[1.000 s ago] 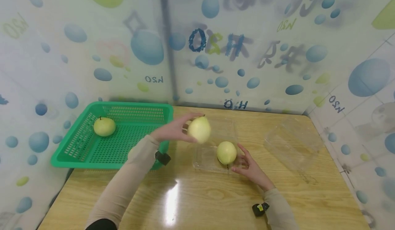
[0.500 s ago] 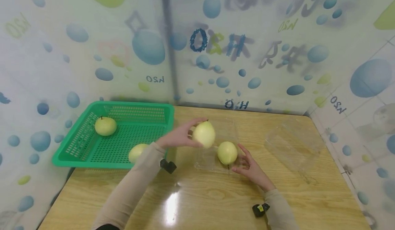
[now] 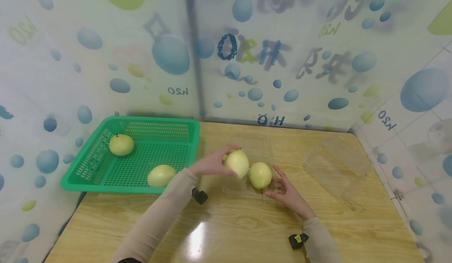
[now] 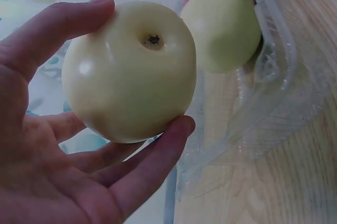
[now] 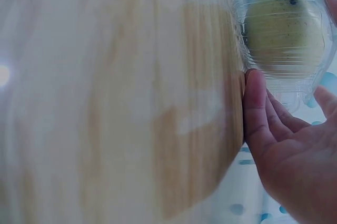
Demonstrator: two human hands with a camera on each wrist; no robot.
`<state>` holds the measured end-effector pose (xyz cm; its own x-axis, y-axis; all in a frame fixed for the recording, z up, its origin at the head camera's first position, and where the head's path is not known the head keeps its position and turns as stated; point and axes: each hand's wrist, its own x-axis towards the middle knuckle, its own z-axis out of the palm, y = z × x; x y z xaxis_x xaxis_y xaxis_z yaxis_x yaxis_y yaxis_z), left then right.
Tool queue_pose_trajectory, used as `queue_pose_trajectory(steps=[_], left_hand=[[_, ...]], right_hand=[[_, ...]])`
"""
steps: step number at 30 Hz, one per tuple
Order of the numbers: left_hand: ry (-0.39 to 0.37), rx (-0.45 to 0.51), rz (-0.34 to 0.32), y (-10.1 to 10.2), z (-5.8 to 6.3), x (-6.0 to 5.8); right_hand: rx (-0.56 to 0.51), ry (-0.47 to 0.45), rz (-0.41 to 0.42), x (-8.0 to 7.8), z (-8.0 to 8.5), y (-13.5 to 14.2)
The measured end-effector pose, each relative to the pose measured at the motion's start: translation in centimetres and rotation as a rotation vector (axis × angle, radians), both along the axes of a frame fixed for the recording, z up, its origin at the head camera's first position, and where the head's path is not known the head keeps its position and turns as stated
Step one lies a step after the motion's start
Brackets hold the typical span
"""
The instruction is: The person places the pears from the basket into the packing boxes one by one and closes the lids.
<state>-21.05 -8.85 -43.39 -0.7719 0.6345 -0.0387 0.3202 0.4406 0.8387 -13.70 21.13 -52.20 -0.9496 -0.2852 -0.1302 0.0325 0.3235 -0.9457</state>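
My left hand (image 3: 214,162) grips a pale yellow pear (image 3: 237,163) with its stem up, thumb and fingers spread round its sides. That pear is over the left part of a clear plastic clamshell box (image 3: 233,187). Beside it, a second pear (image 3: 260,175) lies in the right part of the box, stem toward the front. My right hand (image 3: 287,194) cups the box's right end, thumb at the front and fingers behind. In the right wrist view, the thumb (image 5: 256,92) touches the ribbed plastic, through which the second pear (image 5: 284,31) shows.
On the left stands a green plastic basket (image 3: 192,145) with two pears in it, one at the back left (image 3: 121,145) and one at the front right (image 3: 161,176). Another clear plastic box (image 3: 335,165) lies to the right on the wooden table (image 3: 243,231). A patterned wall (image 3: 141,59) bounds the back.
My left hand has carried its pear right and lower, close to the pear in the box. The basket's front-right pear has come into full view. My right hand stays at the box.
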Motion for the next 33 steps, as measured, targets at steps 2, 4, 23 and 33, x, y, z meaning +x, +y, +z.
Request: queue_pose_trajectory(steps=[2, 4, 23, 33], left_hand=[[0.006, -0.022, 0.0, 0.2, -0.3, 0.0], [0.0, -0.034, 0.003, 0.4, -0.6, 0.0], [0.044, -0.188, 0.013, 2.3, -1.6, 0.2], [0.188, -0.313, 0.007, 2.9, -2.3, 0.5]], right_hand=[[-0.001, -0.003, -0.002, 0.0, 0.0, 0.0], [0.0, -0.006, -0.002, 0.0, -0.1, 0.0], [-0.014, 0.008, 0.004, 0.1, -0.2, 0.0], [-0.006, 0.01, -0.01, 0.1, -0.2, 0.0]])
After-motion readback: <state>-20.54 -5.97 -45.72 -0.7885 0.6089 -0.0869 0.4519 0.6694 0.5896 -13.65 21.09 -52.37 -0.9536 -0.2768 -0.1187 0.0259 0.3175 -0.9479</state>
